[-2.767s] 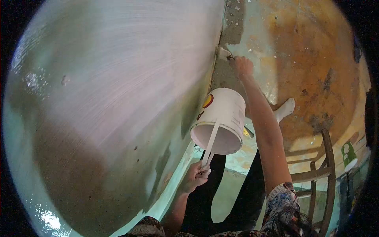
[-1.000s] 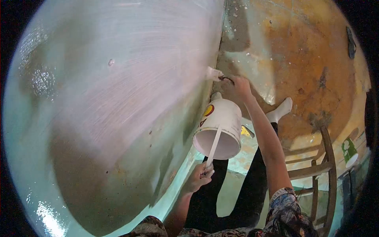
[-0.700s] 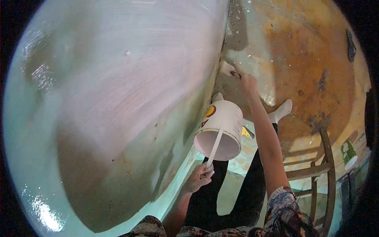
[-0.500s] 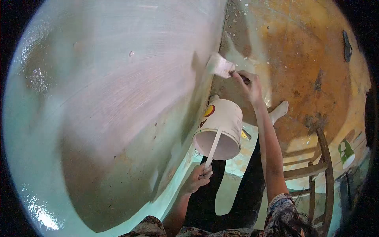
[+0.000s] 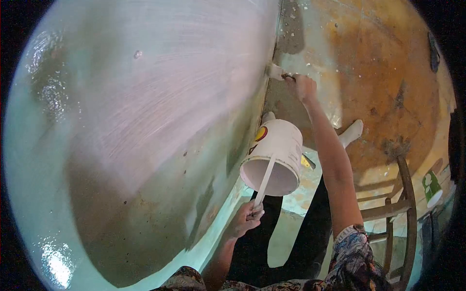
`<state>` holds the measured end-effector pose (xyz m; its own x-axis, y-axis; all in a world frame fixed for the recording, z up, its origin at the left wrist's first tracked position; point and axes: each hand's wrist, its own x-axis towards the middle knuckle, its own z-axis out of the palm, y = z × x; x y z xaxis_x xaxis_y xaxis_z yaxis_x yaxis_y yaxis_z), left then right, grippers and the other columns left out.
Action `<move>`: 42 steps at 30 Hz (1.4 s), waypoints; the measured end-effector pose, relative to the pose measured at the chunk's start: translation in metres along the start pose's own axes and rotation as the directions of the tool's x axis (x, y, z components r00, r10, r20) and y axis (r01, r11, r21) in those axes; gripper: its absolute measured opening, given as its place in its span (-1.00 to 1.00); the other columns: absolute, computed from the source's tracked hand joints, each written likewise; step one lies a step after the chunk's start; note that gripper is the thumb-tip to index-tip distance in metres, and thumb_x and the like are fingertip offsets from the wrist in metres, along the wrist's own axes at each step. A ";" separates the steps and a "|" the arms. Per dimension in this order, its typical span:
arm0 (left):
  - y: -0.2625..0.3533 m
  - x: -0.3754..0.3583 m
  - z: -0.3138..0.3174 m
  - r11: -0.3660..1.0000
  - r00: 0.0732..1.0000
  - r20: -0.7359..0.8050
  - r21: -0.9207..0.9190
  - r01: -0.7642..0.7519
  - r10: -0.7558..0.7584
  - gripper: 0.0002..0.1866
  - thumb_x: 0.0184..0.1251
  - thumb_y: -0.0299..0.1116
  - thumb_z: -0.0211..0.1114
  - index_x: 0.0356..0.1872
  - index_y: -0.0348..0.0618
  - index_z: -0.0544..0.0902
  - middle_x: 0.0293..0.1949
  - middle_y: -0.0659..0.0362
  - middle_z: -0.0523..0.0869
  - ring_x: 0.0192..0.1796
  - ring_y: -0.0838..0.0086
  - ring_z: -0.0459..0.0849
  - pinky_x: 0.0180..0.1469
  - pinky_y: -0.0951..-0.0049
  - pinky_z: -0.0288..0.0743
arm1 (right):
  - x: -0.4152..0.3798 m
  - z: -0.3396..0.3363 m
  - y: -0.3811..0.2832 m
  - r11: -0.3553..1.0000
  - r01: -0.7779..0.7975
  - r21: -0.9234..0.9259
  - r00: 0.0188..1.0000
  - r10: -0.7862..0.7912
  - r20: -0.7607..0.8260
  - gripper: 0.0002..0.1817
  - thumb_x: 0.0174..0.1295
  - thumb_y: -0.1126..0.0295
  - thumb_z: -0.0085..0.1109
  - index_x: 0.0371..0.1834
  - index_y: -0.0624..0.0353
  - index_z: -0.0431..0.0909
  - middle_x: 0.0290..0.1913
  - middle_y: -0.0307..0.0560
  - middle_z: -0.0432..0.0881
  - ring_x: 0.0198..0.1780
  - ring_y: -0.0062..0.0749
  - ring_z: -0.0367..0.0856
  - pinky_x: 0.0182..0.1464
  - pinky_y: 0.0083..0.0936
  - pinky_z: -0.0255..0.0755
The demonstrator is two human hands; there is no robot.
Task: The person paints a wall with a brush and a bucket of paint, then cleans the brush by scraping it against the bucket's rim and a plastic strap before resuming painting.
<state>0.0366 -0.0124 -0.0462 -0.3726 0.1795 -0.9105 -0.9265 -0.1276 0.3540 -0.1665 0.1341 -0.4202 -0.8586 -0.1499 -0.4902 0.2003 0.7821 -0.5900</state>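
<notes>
a paintbrush (image 5: 276,72) is clamped by its dark handle (image 5: 288,76) in the right hand (image 5: 304,88), its pale tip held where the whitish wall (image 5: 160,126) meets the floor (image 5: 374,82); contact cannot be confirmed. a white plastic bucket (image 5: 280,139) is suspended near the wall's foot by a strip-like bail (image 5: 265,182), around which the left hand (image 5: 246,220) is curled tight. the brush is judged light and soft-tipped, best taken by its stiff handle. the bucket's fill cannot be read; its bail is best gripped centrally, lest it swing.

Right arm (image 5: 334,157) outstretched, left fingers (image 5: 256,214) curled
</notes>
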 end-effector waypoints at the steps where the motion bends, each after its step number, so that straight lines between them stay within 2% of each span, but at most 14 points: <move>1: -0.003 0.001 0.002 1.000 1.000 -0.012 -0.016 -0.023 0.023 -0.70 0.07 -0.21 0.30 -0.37 -0.02 0.33 -0.50 0.45 0.21 -0.50 0.75 0.16 -0.43 0.69 0.05 | 0.001 0.006 0.003 0.996 -0.030 -0.085 0.999 0.033 0.038 -0.55 0.30 0.00 -0.07 -0.35 0.14 0.65 -0.41 0.15 0.65 -0.32 0.02 0.64 -0.24 -0.14 0.46; 5: -0.004 0.001 -0.001 0.998 1.000 0.007 -0.049 0.030 -0.030 -0.69 0.06 -0.23 0.29 -0.31 -0.05 0.34 -0.50 0.44 0.21 -0.48 0.74 0.15 -0.43 0.69 0.05 | -0.014 -0.014 -0.029 0.995 -0.024 -0.101 0.997 0.016 -0.077 -0.65 0.26 0.09 -0.01 -0.37 0.13 0.61 -0.44 0.12 0.64 -0.34 -0.03 0.65 -0.28 -0.17 0.48; 11: 0.028 0.000 0.013 0.997 0.997 0.012 -0.019 0.071 -0.071 -0.67 -0.01 -0.31 0.23 -0.40 -0.01 0.20 -0.44 0.40 0.09 -0.43 0.69 0.07 -0.40 0.68 0.00 | -0.091 -0.155 -0.129 0.998 0.046 -0.045 0.996 -0.050 -0.077 -0.74 0.25 0.18 0.03 -0.41 0.11 0.58 -0.45 0.05 0.63 -0.41 -0.08 0.64 -0.40 -0.20 0.45; 14: 0.024 -0.011 0.005 1.000 0.999 0.037 -0.017 -0.017 0.018 -0.67 0.02 -0.29 0.31 -0.23 -0.15 0.42 -0.49 0.45 0.28 -0.41 0.70 0.29 -0.35 0.69 0.17 | -0.131 -0.230 -0.181 0.985 0.170 0.020 0.980 -0.166 -0.112 -0.78 0.22 0.22 0.11 -0.42 0.15 0.54 -0.50 0.00 0.58 -0.48 -0.06 0.58 -0.43 -0.20 0.39; 17: 0.041 -0.031 0.025 0.995 0.995 0.037 -0.022 -0.093 0.094 -0.69 0.04 -0.30 0.26 -0.38 -0.02 0.25 -0.42 0.40 0.10 -0.40 0.70 0.11 -0.37 0.67 0.06 | -0.180 -0.298 -0.225 0.950 0.311 0.024 0.940 -0.304 -0.154 -0.77 0.20 0.22 0.14 -0.45 0.16 0.51 -0.55 -0.05 0.54 -0.56 -0.12 0.55 -0.55 -0.28 0.34; 20: 0.038 -0.050 0.021 0.981 0.971 0.144 0.001 -0.192 0.190 -0.70 0.05 -0.31 0.28 -0.37 -0.02 0.27 -0.43 0.40 0.11 -0.39 0.70 0.14 -0.36 0.66 0.09 | -0.235 -0.363 -0.266 0.899 0.422 0.116 0.903 -0.406 -0.140 -0.80 0.14 0.24 0.22 -0.33 0.13 0.57 -0.58 -0.10 0.50 -0.61 -0.20 0.52 -0.59 -0.36 0.33; 22: 0.009 -0.048 0.000 0.938 0.934 0.205 0.130 -0.322 0.292 -0.67 0.04 -0.29 0.31 -0.36 -0.02 0.28 -0.44 0.40 0.11 -0.40 0.71 0.14 -0.36 0.68 0.09 | -0.255 -0.381 -0.282 0.757 0.569 0.322 0.822 -0.519 -0.234 -0.78 0.11 0.26 0.25 -0.24 0.12 0.58 -0.59 -0.13 0.48 -0.61 -0.22 0.52 -0.58 -0.40 0.35; 23: 0.002 -0.045 -0.007 0.903 0.910 0.239 0.189 -0.385 0.338 -0.66 0.03 -0.28 0.32 -0.36 -0.02 0.28 -0.44 0.40 0.12 -0.40 0.72 0.15 -0.36 0.69 0.09 | -0.258 -0.383 -0.287 0.660 0.629 0.411 0.776 -0.561 -0.288 -0.75 0.10 0.27 0.27 -0.20 0.12 0.59 -0.59 -0.14 0.47 -0.61 -0.24 0.52 -0.57 -0.41 0.36; 26: 0.015 -0.044 -0.003 0.957 0.948 0.191 0.093 -0.274 0.253 -0.64 0.00 -0.31 0.33 -0.21 -0.13 0.38 -0.39 0.39 0.27 -0.35 0.68 0.27 -0.27 0.65 0.18 | -0.244 -0.373 -0.297 0.583 0.726 0.364 0.687 -0.630 -0.363 -0.79 0.11 0.22 0.24 -0.25 0.03 0.56 -0.59 -0.20 0.42 -0.62 -0.36 0.51 -0.64 -0.42 0.34; 29: 0.032 -0.049 0.009 0.991 0.982 0.130 -0.005 -0.135 0.135 -0.55 -0.02 -0.35 0.33 -0.06 -0.25 0.48 -0.35 0.38 0.42 -0.29 0.63 0.39 -0.19 0.60 0.26 | -0.196 -0.334 -0.278 0.661 0.586 0.469 0.807 -0.529 -0.264 -0.83 0.14 0.34 0.23 -0.26 0.17 0.62 -0.43 -0.02 0.60 -0.47 -0.20 0.58 -0.41 -0.42 0.43; 33: 0.044 -0.046 0.024 0.995 0.993 0.062 -0.006 -0.104 0.104 -0.67 0.01 -0.37 0.27 -0.19 -0.18 0.41 -0.42 0.41 0.24 -0.39 0.70 0.23 -0.31 0.67 0.12 | -0.120 -0.252 -0.211 0.535 0.536 0.653 0.822 -0.508 -0.259 -0.82 0.25 0.41 0.13 -0.18 0.25 0.63 -0.25 -0.01 0.69 -0.24 -0.30 0.67 -0.13 -0.48 0.48; 35: 0.048 -0.040 0.020 0.995 0.989 0.119 0.031 -0.098 0.093 -0.73 0.03 -0.35 0.24 -0.35 -0.08 0.30 -0.45 0.42 0.07 -0.45 0.73 0.09 -0.43 0.70 0.00 | -0.093 -0.213 -0.174 0.586 0.413 0.697 0.888 -0.428 -0.167 -0.80 0.29 0.40 0.08 -0.13 0.24 0.63 -0.20 -0.07 0.71 -0.19 -0.43 0.66 -0.05 -0.50 0.47; 39: 0.052 -0.038 0.022 0.991 0.983 0.132 0.006 -0.131 0.129 -0.41 0.00 -0.29 0.26 0.11 -0.31 0.38 -0.42 0.42 0.24 -0.41 0.71 0.20 -0.31 0.68 0.13 | -0.061 -0.168 -0.115 0.744 0.270 0.612 0.959 -0.264 -0.103 -0.76 0.30 0.31 0.06 -0.15 0.20 0.65 -0.28 0.01 0.70 -0.28 -0.31 0.66 -0.17 -0.38 0.49; 42: 0.045 -0.043 0.014 0.979 0.967 0.155 -0.052 -0.198 0.204 -0.50 0.04 -0.35 0.22 0.06 -0.29 0.41 -0.43 0.43 0.23 -0.42 0.72 0.19 -0.33 0.69 0.13 | -0.038 -0.125 -0.064 0.975 0.114 0.188 0.993 -0.106 -0.051 -0.68 0.28 0.17 0.04 -0.21 0.20 0.65 -0.32 0.12 0.67 -0.31 -0.08 0.65 -0.22 -0.24 0.47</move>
<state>0.0105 -0.0120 0.0116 -0.5575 0.2984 -0.7747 -0.8301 -0.2114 0.5159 -0.2059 0.1649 -0.2838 -0.8980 -0.2010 -0.3914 0.1864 0.6319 -0.7523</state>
